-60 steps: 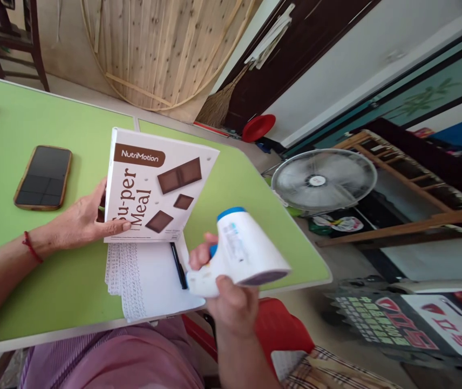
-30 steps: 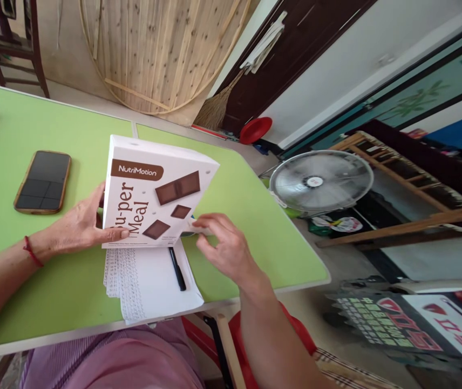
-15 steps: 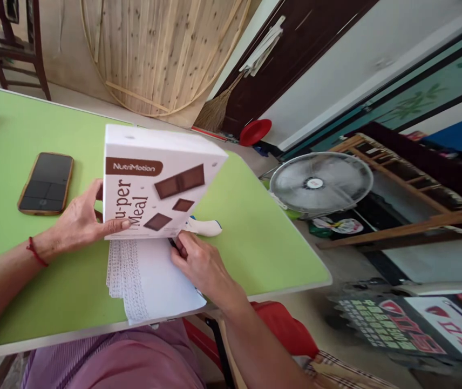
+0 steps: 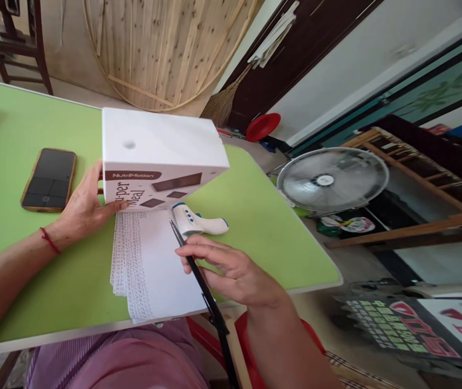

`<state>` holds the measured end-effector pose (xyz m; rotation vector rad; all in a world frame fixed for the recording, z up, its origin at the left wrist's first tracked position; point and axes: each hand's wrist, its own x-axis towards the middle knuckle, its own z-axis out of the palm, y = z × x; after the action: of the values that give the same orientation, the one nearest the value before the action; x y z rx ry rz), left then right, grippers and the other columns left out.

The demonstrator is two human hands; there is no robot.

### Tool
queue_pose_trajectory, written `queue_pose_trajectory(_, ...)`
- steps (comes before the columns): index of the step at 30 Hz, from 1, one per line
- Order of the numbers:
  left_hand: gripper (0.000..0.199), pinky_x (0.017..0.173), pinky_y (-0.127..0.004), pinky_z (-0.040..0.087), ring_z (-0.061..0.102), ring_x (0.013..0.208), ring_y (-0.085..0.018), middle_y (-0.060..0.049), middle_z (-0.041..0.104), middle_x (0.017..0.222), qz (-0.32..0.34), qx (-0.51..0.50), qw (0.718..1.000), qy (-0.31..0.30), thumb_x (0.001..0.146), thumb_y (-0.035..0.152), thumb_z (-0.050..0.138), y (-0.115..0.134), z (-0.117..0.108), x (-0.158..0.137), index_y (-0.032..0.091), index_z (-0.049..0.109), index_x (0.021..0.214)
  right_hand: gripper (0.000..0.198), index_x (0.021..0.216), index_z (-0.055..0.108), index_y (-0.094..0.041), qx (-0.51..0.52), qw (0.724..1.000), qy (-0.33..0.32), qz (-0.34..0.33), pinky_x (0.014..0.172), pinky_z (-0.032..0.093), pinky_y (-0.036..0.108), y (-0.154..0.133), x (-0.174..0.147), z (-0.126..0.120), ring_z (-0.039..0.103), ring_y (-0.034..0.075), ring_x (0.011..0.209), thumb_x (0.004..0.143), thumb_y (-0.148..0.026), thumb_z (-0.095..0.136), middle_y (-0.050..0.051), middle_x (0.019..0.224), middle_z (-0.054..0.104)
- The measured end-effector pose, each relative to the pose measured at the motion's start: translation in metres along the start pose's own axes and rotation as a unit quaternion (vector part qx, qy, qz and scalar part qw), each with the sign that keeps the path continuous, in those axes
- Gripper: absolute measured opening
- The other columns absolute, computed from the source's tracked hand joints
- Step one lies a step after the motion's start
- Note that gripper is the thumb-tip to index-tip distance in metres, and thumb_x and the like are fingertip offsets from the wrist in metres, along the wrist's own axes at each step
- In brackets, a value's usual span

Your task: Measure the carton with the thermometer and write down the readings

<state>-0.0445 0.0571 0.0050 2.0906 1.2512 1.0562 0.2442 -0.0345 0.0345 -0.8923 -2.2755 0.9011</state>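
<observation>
My left hand (image 4: 85, 202) grips the left side of a white NutriMotion box (image 4: 162, 138), thumb across its printed front. The box is tilted, its plain white top showing. Under its near edge lie several sheets of paper (image 4: 170, 286) with rows of writing along their left sides. A black pen (image 4: 188, 256) with a silvery tip sits between the fingers of my right hand (image 4: 231, 267), above the papers, point toward the box. Just beyond that hand a white and blue infrared thermometer (image 4: 198, 220) rests on the table.
A phone (image 4: 48, 179) in a brown case lies left of the box on the green table (image 4: 73, 294). Past the table's right edge stand a fan (image 4: 328, 181) and a wooden frame (image 4: 429, 189). A chair (image 4: 18, 48) stands at the far left.
The box has tipped so more of its top shows, and its near edge has lifted off the papers' middle. My right hand has drawn back right with the pen, uncovering the thermometer.
</observation>
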Motion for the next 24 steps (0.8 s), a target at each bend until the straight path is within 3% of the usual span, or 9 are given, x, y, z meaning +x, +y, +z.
queue_pose_trajectory(3,0.055,0.103,-0.053,0.05,0.055,0.126,-0.035,-0.013,0.059,0.136,-0.004,0.015,1.0,0.006,0.084,0.04,0.066,-0.004,0.002,0.003,0.022,0.049,0.134,0.012,0.1,0.062,-0.023,0.008,0.999,-0.033,0.005,0.071,0.055,0.028,-0.003,0.013,-0.006,0.062,0.014,0.074,0.088,-0.021,0.067,0.0,0.082,0.063)
queue_pose_trajectory(7,0.056,0.103,-0.052,0.051,0.058,0.124,-0.034,-0.012,0.061,0.133,-0.02,0.006,1.0,-0.016,0.086,0.039,0.064,-0.008,0.003,0.0,0.021,0.046,0.136,0.013,0.092,0.059,-0.024,0.007,0.999,-0.035,0.03,0.063,0.052,0.025,0.003,0.035,0.0,0.058,0.013,0.066,0.087,-0.031,0.068,-0.002,0.076,0.06)
queue_pose_trajectory(9,0.068,0.106,-0.056,0.048,0.054,0.128,-0.037,-0.016,0.056,0.138,-0.033,0.026,0.999,-0.023,0.082,0.041,0.068,-0.009,0.005,-0.004,0.017,0.041,0.141,0.01,0.093,0.063,-0.023,0.034,0.999,0.011,0.036,0.06,0.05,0.026,0.012,0.044,0.011,0.056,0.012,0.063,0.093,-0.032,0.057,-0.002,0.075,0.06)
queue_pose_trajectory(11,0.093,0.108,-0.06,0.044,0.048,0.134,-0.042,-0.022,0.049,0.144,-0.041,0.059,0.997,-0.021,0.074,0.042,0.077,-0.01,0.009,-0.009,0.013,0.031,0.148,0.021,0.093,0.066,-0.023,0.084,0.992,0.096,0.018,0.057,0.049,0.028,0.023,0.05,0.026,0.054,0.013,0.058,0.095,-0.033,0.048,-0.001,0.07,0.06)
queue_pose_trajectory(13,0.116,0.109,-0.062,0.042,0.045,0.136,-0.046,-0.025,0.043,0.147,-0.037,0.092,0.995,-0.014,0.062,0.042,0.086,-0.011,0.014,-0.014,0.013,0.02,0.154,0.025,0.095,0.068,-0.022,0.128,0.973,0.192,0.004,0.058,0.051,0.031,0.033,0.052,0.04,0.057,0.014,0.058,0.094,-0.034,0.046,-0.002,0.067,0.061)
queue_pose_trajectory(15,0.126,0.108,-0.063,0.041,0.046,0.134,-0.047,-0.024,0.044,0.145,-0.03,0.115,0.993,-0.009,0.055,0.041,0.09,-0.012,0.018,-0.017,0.016,0.017,0.154,0.02,0.096,0.067,-0.022,0.15,0.958,0.244,0.02,0.061,0.054,0.032,0.039,0.052,0.052,0.062,0.014,0.061,0.09,-0.033,0.05,-0.002,0.066,0.063)
queue_pose_trajectory(17,0.124,0.107,-0.063,0.042,0.049,0.131,-0.047,-0.023,0.048,0.142,-0.027,0.128,0.991,-0.008,0.053,0.044,0.091,-0.013,0.02,-0.019,0.017,0.021,0.151,0.013,0.091,0.064,-0.022,0.155,0.953,0.253,0.066,0.057,0.053,0.029,0.042,0.052,0.059,0.061,0.013,0.058,0.084,-0.031,0.059,-0.003,0.064,0.064)
queue_pose_trajectory(21,0.111,0.107,-0.062,0.043,0.049,0.131,-0.047,-0.021,0.05,0.139,-0.025,0.139,0.99,-0.016,0.056,0.051,0.089,-0.013,0.018,-0.02,0.02,0.029,0.144,0.012,0.076,0.054,-0.022,0.174,0.938,0.259,0.147,0.042,0.039,0.021,0.04,0.052,0.066,0.046,0.008,0.041,0.077,-0.029,0.064,-0.009,0.051,0.053)
queue_pose_trajectory(24,0.102,0.108,-0.062,0.042,0.048,0.131,-0.047,-0.019,0.054,0.13,-0.03,0.15,0.988,-0.03,0.058,0.046,0.088,-0.01,0.014,-0.021,0.019,0.033,0.139,0.008,0.081,0.057,-0.021,0.189,0.933,0.267,0.152,0.045,0.044,0.022,0.038,0.053,0.067,0.052,0.01,0.045,0.081,-0.029,0.055,-0.006,0.055,0.059)
